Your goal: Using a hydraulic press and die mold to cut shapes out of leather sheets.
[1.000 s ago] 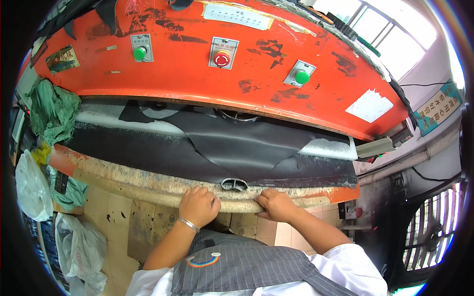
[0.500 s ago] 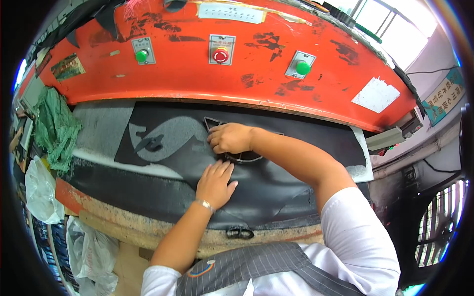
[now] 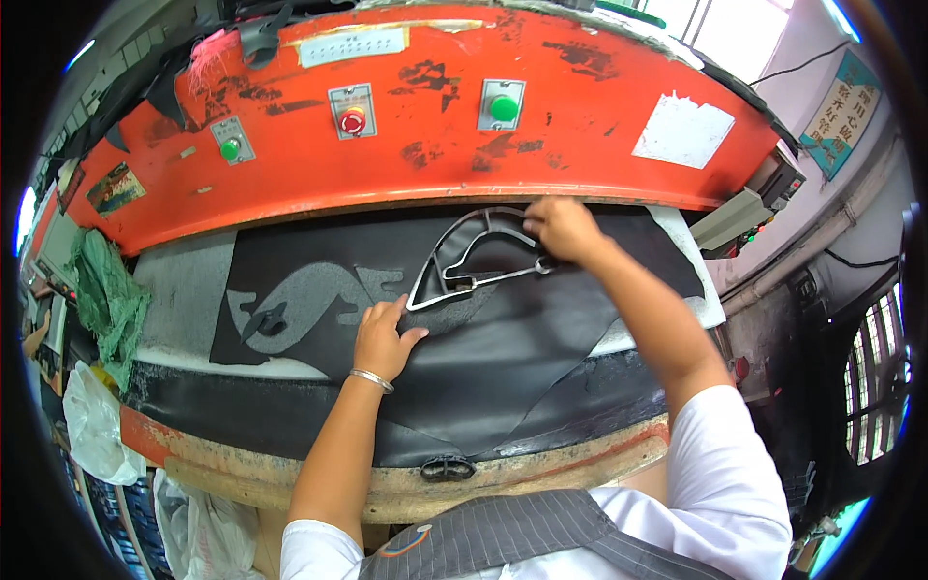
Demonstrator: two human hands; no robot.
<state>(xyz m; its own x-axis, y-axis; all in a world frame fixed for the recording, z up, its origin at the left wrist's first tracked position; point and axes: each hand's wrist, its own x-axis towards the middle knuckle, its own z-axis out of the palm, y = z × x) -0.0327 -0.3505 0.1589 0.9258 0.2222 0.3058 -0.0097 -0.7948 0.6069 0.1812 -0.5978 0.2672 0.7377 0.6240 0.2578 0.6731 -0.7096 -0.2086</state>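
Observation:
My right hand (image 3: 568,232) is closed on the far right edge of a curved metal cutting die (image 3: 438,259), an open frame with inner bars. The die is over a black leather-like sheet (image 3: 464,377); whether it is lifted or lying flat is hard to tell. My left hand (image 3: 382,338), with a bracelet at the wrist, rests on the sheet with fingers stretched out, its fingertips close to the die's near left point. Cut-out shapes left of the die show the grey board (image 3: 324,300) underneath, with a small black scrap (image 3: 266,329) in one.
A red machine beam (image 3: 406,155) spans the far side, carrying green buttons (image 3: 503,107) and a red button (image 3: 352,121). A green sack (image 3: 101,300) and a clear plastic bag (image 3: 101,425) hang at the left. A black handle-like part (image 3: 448,469) is at the front edge.
My right hand has moved right and away with the die, which now shows more fully, with a grey cut-out area beside it. My left hand stays near it. The view has shifted.

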